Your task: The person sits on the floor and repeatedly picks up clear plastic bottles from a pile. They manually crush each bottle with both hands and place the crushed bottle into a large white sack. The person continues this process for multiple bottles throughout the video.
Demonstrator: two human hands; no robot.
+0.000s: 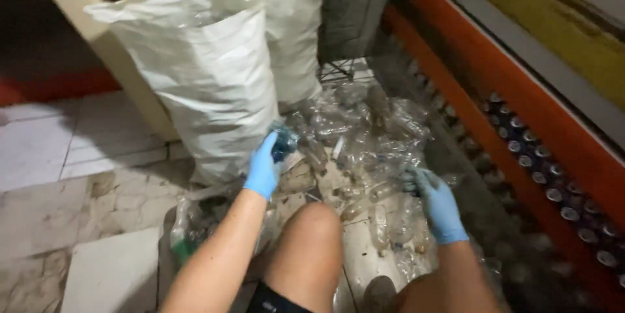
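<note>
— What has the left hand (263,166) got?

— It wears a blue glove and its fingers are curled tight round a crushed clear bottle (284,140) with a bluish tint. The bottle sticks out of the top of the fist, up and a little to the right, against the lower edge of the big white woven sack (202,72). It is too crumpled and blurred to tell cap end from base.

— And the right hand (437,202)?

— Also gloved in blue. It is down in the pile of clear plastic bottles (364,137) on the floor (58,150), fingers bent toward the near right edge of the heap. Whether they have closed on a bottle I cannot tell; the picture is smeared there.

— Where does the pile lie?

— On the floor between the sack and the orange-fronted cabinet (495,78) on the right, spreading from a second white sack (293,26) at the back toward the person's bare knee (316,222). One bottle (379,225) near the knee lies with its long axis running away from the person. Rows of cans (553,170) sit along the cabinet's lower shelf.
</note>
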